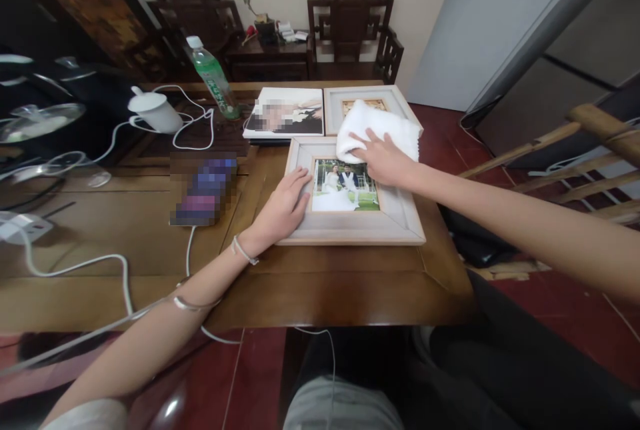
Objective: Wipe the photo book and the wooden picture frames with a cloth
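A pale wooden picture frame (400, 220) with a wedding photo lies flat on the brown wooden table (325, 283). My left hand (283, 207) rests flat on the frame's left border, fingers stretched out. My right hand (383, 157) presses a white cloth (385, 125) onto the frame's upper right corner, fingers spread over the cloth. Behind it lie a second pale frame (333, 110) and a photo print (285, 113), partly covered by the cloth.
A green plastic bottle (215, 80) and a white mug (153, 110) stand at the back left. White cables (120, 270) run across the table beside a blurred phone-like object (203, 190). Dark carved chairs (350, 23) stand behind; a wooden chair (575, 150) at right.
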Demonstrator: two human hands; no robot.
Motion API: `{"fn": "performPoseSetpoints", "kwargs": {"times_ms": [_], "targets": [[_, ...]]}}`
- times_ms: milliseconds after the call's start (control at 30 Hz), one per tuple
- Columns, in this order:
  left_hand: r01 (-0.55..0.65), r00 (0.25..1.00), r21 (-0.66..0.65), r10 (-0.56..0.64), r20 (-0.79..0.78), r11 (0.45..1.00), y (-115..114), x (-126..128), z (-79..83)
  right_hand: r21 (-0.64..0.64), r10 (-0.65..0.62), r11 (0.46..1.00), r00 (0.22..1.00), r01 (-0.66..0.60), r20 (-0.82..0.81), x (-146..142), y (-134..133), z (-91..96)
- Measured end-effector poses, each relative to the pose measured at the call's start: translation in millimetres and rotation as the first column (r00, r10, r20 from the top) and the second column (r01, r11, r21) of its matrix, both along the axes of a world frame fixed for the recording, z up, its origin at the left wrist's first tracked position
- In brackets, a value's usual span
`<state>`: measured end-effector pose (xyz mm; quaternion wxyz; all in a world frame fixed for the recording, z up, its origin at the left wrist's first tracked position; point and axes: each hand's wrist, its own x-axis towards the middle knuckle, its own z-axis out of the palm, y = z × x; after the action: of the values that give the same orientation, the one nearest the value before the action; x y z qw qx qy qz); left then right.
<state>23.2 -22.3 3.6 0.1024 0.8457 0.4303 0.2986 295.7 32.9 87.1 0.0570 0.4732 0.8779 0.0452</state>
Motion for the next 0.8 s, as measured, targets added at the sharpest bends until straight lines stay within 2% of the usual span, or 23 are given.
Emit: {"fn": "performPoseSetpoints", "kwargs": {"times_ms": [100, 200, 367, 467, 600, 700, 800], "targets": [[-0.002, 1.0, -0.003, 0.002, 0.011, 1.0, 0, 0, -0.4, -0.049, 0.052, 0.998, 0.998, -0.051, 0.036, -14, -12, -0.3], [-0.012, 1.0, -0.014, 0.012, 0.025, 1.0, 0, 0, -0.7, -0.136, 0.125, 0.984, 0.991, -0.119, 0.038, -32, -43, 4.6], [-0.066, 0.995, -0.059, 0.071, 0.076, 0.996, -1, 3, 2.1, -0.323, 0.238, 0.916, 0.97, -0.239, -0.045, -52, -103, 27.5], [-0.091, 0.98, -0.1, 0.108, 0.169, 0.991, -4, 5, 5.3, -0.34, 0.276, 0.894, 0.956, -0.292, -0.095, -57, -125, 36.2], [-0.103, 0.938, -0.171, 0.153, 0.31, 0.98, -8, 5, 8.5, -0.257, 0.329, 0.908, 0.943, -0.331, -0.054, -64, -127, 29.4], [-0.086, 0.925, -0.197, 0.152, 0.347, 0.977, -7, 4, 8.5, -0.188, 0.349, 0.919, 0.937, -0.347, -0.021, -70, -111, 16.1], [-0.053, 0.942, -0.184, 0.11, 0.316, 0.981, -6, 3, 6.9, -0.149, 0.319, 0.937, 0.948, -0.315, 0.0, -77, -87, 4.1]]}}
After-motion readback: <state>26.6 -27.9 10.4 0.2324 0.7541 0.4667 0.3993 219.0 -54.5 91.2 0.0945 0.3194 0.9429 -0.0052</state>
